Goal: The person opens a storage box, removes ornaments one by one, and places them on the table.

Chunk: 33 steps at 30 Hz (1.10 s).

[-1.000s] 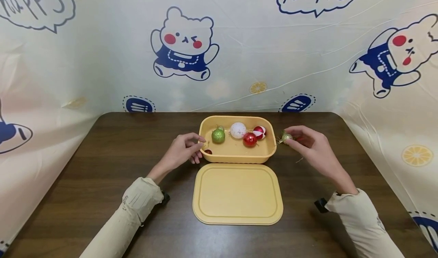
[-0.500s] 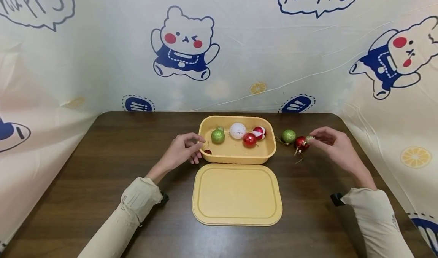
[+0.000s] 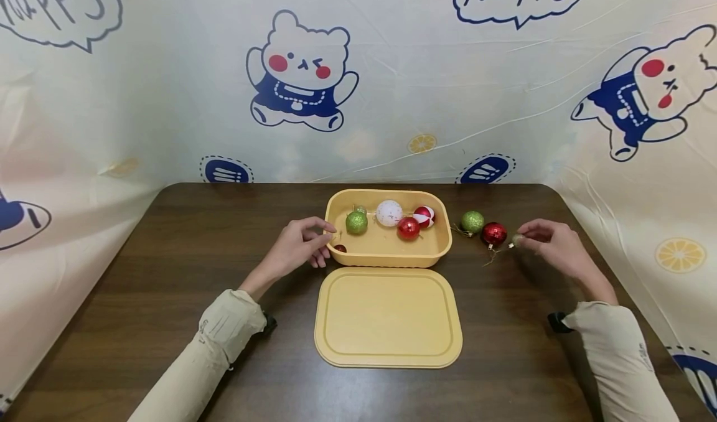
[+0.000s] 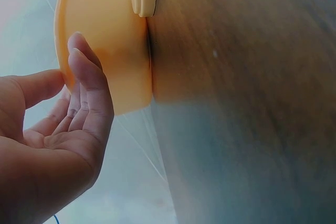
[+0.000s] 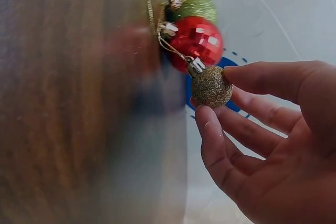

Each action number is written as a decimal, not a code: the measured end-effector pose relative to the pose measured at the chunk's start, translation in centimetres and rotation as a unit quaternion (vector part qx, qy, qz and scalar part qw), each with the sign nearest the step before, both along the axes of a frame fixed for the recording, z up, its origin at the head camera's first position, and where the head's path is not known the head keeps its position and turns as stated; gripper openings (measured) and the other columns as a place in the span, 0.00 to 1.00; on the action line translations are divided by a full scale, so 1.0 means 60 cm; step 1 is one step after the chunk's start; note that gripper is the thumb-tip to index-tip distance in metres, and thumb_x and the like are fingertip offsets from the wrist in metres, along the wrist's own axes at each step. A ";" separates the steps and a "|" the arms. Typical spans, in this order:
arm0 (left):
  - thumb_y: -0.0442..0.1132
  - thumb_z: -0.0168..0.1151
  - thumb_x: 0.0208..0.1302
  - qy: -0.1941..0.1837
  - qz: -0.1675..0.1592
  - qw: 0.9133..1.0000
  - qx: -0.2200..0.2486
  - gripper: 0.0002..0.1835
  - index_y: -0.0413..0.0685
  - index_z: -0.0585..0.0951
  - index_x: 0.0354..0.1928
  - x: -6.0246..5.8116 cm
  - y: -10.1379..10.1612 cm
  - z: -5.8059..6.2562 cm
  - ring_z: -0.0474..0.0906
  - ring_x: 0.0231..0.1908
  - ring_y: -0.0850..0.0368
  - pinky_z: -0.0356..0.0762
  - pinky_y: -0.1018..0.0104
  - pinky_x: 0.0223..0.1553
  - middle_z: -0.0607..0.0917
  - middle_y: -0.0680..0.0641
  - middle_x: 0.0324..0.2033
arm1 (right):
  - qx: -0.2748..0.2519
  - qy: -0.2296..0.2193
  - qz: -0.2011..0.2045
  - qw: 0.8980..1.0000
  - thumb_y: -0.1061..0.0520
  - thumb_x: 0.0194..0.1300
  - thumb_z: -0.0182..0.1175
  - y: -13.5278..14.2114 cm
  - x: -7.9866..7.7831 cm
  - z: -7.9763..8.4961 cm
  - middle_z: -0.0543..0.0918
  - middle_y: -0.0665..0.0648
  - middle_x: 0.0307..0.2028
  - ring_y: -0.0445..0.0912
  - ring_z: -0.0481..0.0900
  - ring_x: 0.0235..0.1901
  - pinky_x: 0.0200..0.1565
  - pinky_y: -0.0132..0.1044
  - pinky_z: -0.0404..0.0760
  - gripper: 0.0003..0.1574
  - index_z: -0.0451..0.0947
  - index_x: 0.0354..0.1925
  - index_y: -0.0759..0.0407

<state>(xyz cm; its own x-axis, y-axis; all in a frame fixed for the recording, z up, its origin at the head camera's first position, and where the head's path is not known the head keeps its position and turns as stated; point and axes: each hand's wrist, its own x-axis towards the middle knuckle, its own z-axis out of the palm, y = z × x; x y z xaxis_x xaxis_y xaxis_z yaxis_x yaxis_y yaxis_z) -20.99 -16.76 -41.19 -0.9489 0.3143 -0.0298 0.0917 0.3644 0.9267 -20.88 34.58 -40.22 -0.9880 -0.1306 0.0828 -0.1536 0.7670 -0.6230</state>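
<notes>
A small gold glitter Christmas bauble with a silver cap is pinched between the thumb and fingers of my right hand, low over the table's right side. Just left of it lie a shiny red bauble and a green glitter bauble, gold strings trailing from them. My left hand holds the left rim of a yellow box, thumb and fingers at its wall. Inside sit a green bauble, a white one, a red one, a red-and-white one and smaller ones.
A flat yellow lid lies on the dark wooden table, right in front of the box. Behind the table hangs a pale cloth printed with bears.
My right hand has moved right with the gold bauble, past the red and green baubles, and come down beside the red one. The left hand has stayed at the box.
</notes>
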 end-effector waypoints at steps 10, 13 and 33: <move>0.37 0.59 0.73 0.005 -0.002 1.000 0.003 0.14 0.36 0.79 0.54 0.000 0.000 0.000 0.83 0.21 0.47 0.84 0.51 0.25 0.85 0.33 0.26 | 0.011 0.015 0.010 1.000 0.54 0.67 0.66 0.000 -0.012 -0.033 0.88 0.64 0.38 0.45 0.84 0.29 0.29 0.30 0.80 0.15 0.82 0.47 0.64; 0.37 0.59 0.73 0.005 -0.001 1.000 0.001 0.14 0.36 0.79 0.54 0.000 0.000 0.000 0.83 0.21 0.47 0.84 0.51 0.25 0.84 0.33 0.26 | 0.014 0.019 0.005 1.000 0.54 0.68 0.66 -0.003 -0.013 -0.036 0.88 0.63 0.37 0.44 0.83 0.29 0.29 0.30 0.79 0.15 0.83 0.47 0.63; 0.36 0.58 0.73 0.004 0.001 1.000 -0.005 0.14 0.36 0.79 0.55 0.001 0.001 0.001 0.83 0.21 0.45 0.84 0.49 0.26 0.84 0.32 0.26 | 0.015 0.037 -0.013 0.999 0.58 0.70 0.63 -0.005 -0.005 -0.012 0.86 0.67 0.42 0.49 0.85 0.31 0.27 0.32 0.80 0.14 0.81 0.50 0.64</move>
